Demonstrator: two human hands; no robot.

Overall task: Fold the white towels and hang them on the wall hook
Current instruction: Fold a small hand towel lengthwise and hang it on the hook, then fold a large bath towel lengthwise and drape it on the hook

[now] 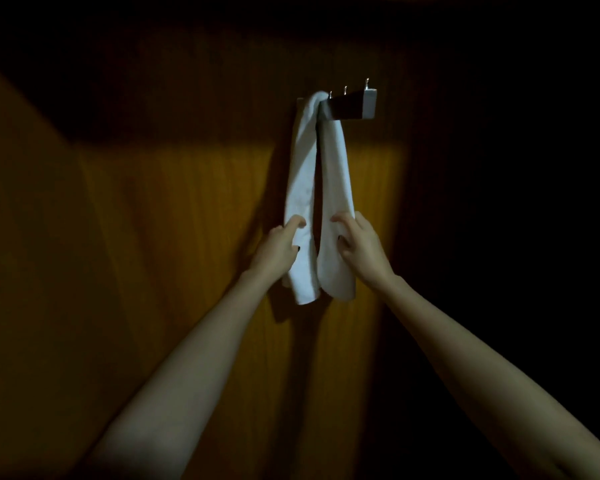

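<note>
A white towel hangs over the left end of a dark wooden hook rack on the wall, its two halves dangling side by side. My left hand grips the lower part of the left half, fingers curled onto the cloth. My right hand grips the lower part of the right half, thumb and fingers bent round its edge. Both towel ends hang below my hands. Three small metal hooks stick up from the top of the rack, to the right of the towel.
The wall is orange-brown wood panelling, lit only in a band around the towel. Everything to the right and above lies in deep shadow. A panel on the left angles toward me.
</note>
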